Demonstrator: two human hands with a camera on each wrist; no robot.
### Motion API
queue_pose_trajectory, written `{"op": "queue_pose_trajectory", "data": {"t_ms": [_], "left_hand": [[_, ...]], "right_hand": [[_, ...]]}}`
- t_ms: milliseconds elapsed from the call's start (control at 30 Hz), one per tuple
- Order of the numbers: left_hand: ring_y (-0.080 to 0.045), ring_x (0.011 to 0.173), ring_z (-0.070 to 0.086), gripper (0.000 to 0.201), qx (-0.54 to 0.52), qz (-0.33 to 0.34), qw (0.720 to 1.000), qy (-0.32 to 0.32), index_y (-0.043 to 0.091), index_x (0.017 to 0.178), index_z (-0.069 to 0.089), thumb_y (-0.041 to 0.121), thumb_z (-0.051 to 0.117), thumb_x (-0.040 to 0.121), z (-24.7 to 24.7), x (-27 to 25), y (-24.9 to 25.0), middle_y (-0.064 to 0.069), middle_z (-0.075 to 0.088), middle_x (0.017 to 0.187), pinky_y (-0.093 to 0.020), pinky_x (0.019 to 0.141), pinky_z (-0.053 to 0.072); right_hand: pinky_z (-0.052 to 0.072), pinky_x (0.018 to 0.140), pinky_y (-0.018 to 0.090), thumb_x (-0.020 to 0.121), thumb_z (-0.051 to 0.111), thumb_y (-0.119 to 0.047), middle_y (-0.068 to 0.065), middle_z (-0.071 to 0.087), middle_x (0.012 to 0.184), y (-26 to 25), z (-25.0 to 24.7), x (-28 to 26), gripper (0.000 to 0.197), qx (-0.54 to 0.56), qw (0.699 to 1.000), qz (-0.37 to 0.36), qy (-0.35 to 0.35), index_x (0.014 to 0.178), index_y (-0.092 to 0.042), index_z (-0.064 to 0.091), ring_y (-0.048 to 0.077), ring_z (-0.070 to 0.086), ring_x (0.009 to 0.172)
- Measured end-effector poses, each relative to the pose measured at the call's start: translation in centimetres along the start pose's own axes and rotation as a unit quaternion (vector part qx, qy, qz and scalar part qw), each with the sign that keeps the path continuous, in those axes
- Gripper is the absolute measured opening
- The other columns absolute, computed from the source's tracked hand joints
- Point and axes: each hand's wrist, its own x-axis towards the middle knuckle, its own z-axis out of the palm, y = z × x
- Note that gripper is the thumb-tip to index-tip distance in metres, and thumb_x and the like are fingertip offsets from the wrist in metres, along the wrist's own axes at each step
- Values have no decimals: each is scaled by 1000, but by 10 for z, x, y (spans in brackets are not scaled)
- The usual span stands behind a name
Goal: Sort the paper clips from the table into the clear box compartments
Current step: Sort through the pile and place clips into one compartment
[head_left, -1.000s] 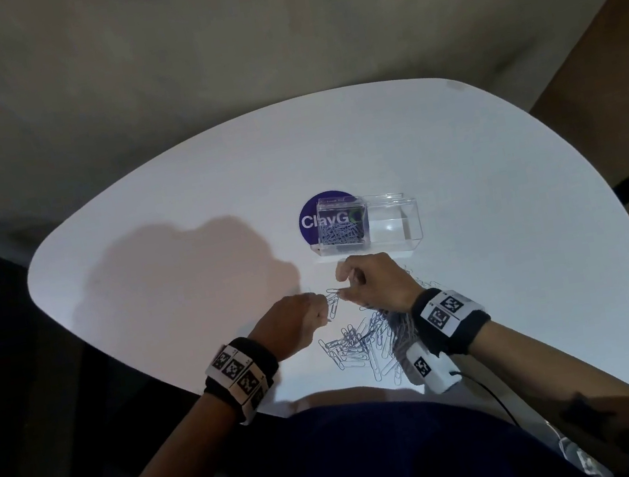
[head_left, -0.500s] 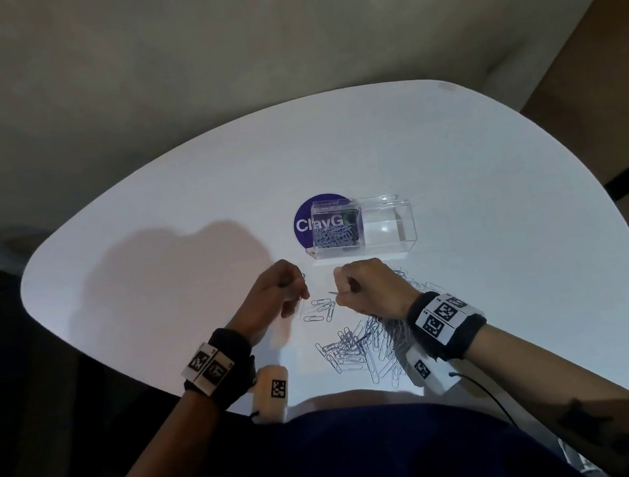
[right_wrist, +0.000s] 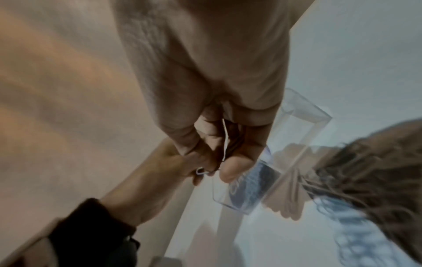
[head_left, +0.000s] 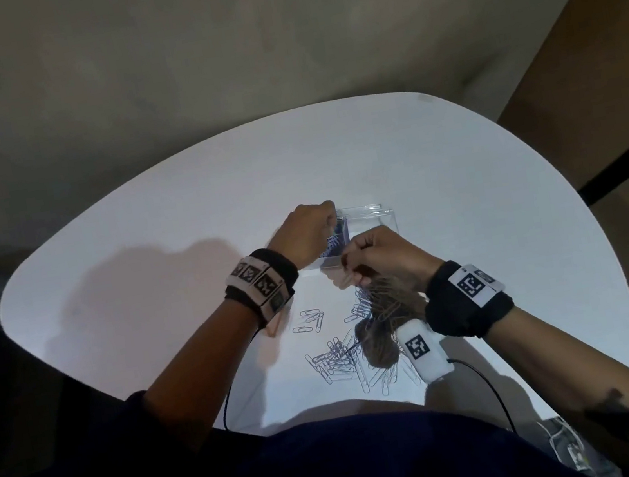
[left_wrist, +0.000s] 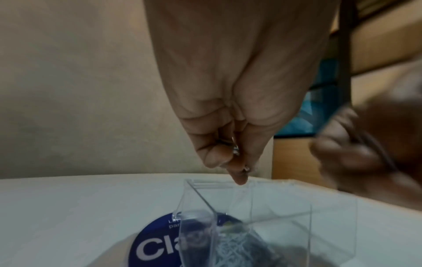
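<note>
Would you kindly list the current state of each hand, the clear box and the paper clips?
left hand: over the box's left compartment, pinching clips
right hand: at the box's near edge, pinching a clip
clear box: open-topped; left compartment holds clips, right looks empty
loose paper clips: scattered on the white table

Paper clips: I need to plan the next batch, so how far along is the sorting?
Partly done: the clear box already holds clips in its left compartment. Left hand and right hand each pinch a clip at the box. A loose pile remains on the table.
</note>
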Motion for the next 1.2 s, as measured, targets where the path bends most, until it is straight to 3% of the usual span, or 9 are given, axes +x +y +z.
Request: {"op": "queue_pose_trajectory", "data": {"t_ms": [100,167,333,467,600,667,867,1000,1200], "left_hand": [[-28,92,59,26,11,-2,999,-45,9,92,61,-8,51,76,10,5,-4,-10,65,104,-43,80,51],[-25,90,58,31,-23,-12,999,-41,5,97,63,-12,49,75,5,1,-4,-6,63,98,-36,80,50],[-27,69,63,21,-84,30,989,119,2,90,65,-3,48,79,-8,-27,-18,-8,69,78,-37,64,52],[-24,58,61,20,-64,17,979,194,6,80,65,-1,46,76,-4,-57,-24,-4,69,71,-35,59,50],[-11,50,58,25,-108,-108,976,153,16,82,66,-2,48,80,10,-84,-31,4,66,62,-29,57,52],[-10,53,59,22,-76,-88,985,130,19,84,66,2,52,82,21,-97,-33,4,67,65,-29,61,53],[-6,80,53,29,10,15,992,-127,26,108,64,32,71,81,47,-124,-28,8,64,99,-27,74,44],[-7,90,47,44,63,95,985,-128,27,121,59,39,71,80,72,-130,-27,4,54,106,-26,72,39],[-11,81,48,8,59,97,992,-58,21,97,63,26,62,90,79,-121,-24,4,54,95,-30,65,43]], "right_hand": [[46,47,20,87,60,6,1,64,54,-18,-7,5,18,-63,998,-17,25,73,-5,63,8,60,46],[48,49,19,84,65,5,3,64,61,-25,-9,11,18,-114,993,-28,33,72,-8,64,10,61,50],[55,73,30,80,69,4,-3,68,69,-40,0,34,15,-269,958,-82,53,75,-10,71,7,61,61],[50,78,34,85,57,0,12,71,102,-43,19,53,19,-413,901,-118,50,91,-8,73,27,62,96],[52,81,41,86,57,-5,15,67,107,-41,28,58,19,-484,867,-116,32,102,-9,67,32,58,103],[52,80,39,86,56,-4,14,67,107,-40,27,55,23,-485,865,-123,33,103,-11,69,32,58,104],[53,65,36,82,67,-12,0,68,81,-28,14,19,5,-432,876,-207,50,83,-17,66,22,63,76],[54,74,33,85,74,-19,0,70,99,8,6,-12,15,-461,870,-172,-43,100,-20,70,15,63,83],[46,77,34,76,79,-22,-1,50,119,55,-4,-28,47,-533,833,-108,-100,119,-23,59,19,51,103]]}}
